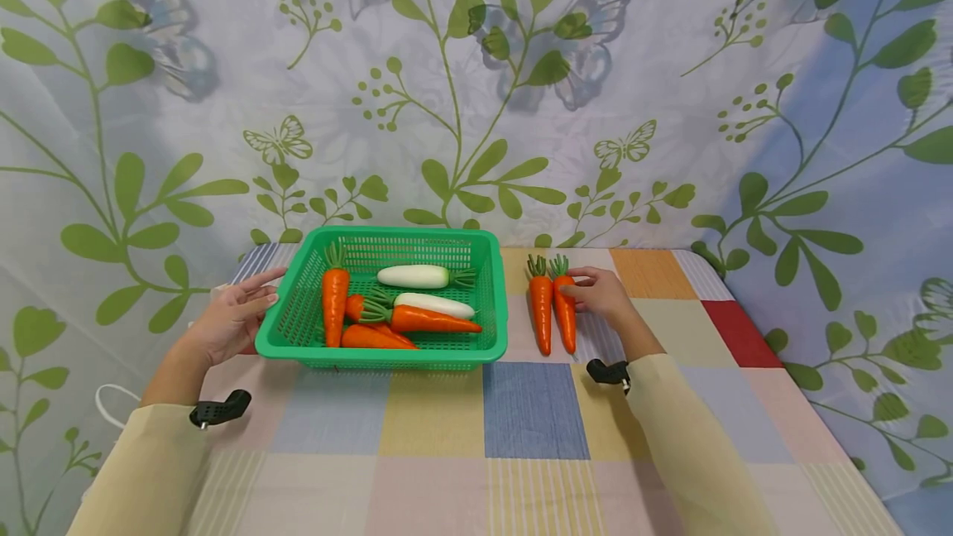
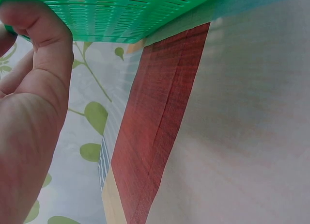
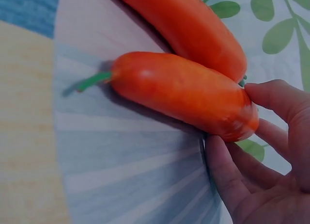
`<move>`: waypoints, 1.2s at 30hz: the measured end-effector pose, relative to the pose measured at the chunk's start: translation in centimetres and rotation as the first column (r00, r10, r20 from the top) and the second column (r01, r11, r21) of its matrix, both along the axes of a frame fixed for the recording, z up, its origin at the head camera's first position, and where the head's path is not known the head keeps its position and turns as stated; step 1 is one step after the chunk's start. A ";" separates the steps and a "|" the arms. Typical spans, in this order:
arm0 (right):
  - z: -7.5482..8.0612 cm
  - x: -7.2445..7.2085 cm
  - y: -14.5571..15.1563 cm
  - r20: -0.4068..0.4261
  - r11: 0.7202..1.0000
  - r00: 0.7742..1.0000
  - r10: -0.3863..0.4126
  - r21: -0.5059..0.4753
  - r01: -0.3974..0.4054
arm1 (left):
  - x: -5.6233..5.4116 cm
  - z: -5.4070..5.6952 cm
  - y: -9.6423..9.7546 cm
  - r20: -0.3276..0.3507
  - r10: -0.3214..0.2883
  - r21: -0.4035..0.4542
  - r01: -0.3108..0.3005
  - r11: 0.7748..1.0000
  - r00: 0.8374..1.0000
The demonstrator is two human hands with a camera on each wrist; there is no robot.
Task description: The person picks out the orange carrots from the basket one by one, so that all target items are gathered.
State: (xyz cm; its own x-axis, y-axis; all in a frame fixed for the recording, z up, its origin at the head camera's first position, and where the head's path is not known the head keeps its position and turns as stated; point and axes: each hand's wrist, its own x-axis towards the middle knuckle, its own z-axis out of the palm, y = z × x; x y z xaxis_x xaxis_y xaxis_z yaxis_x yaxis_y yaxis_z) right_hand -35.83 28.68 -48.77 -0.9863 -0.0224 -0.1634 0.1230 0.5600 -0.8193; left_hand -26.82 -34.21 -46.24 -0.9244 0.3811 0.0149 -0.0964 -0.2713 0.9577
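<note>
The right hand (image 1: 599, 296) pinches a glossy orange tapered carrot (image 1: 567, 325) near its green leafy top, thumb and fingers on either side; this carrot lies on the counter (image 1: 328, 420), to the right of the rectangular green perforated plastic basket (image 1: 387, 354). A second glossy orange carrot (image 1: 542, 313) lies just beside it, the two close at their thick ends. The left hand (image 1: 234, 317) touches the basket's left rim; whether it pinches the rim, I cannot tell.

The grip is at one end only, so lifting would likely let the tapered tip swing down or twist free of the smooth surface. A sideways pull to the left could roll the neighbouring carrot. A push from the left hand might slide the basket towards both carrots.
</note>
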 end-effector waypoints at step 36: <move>1.2 0.5 0.5 -0.020 1.000 1.000 -0.004 0.009 0.004 | 0.1 0.0 -0.1 -0.010 -0.004 -0.011 0.004 1.000 1.000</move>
State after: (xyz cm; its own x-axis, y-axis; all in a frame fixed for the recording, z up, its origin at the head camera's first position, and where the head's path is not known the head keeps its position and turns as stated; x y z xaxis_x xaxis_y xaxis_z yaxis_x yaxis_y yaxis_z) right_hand -35.36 29.22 -47.59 -0.9894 -0.0172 -0.1441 0.1090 0.5673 -0.8162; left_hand -26.71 -34.28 -46.28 -0.9229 0.3846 0.0194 -0.0882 -0.2601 0.9616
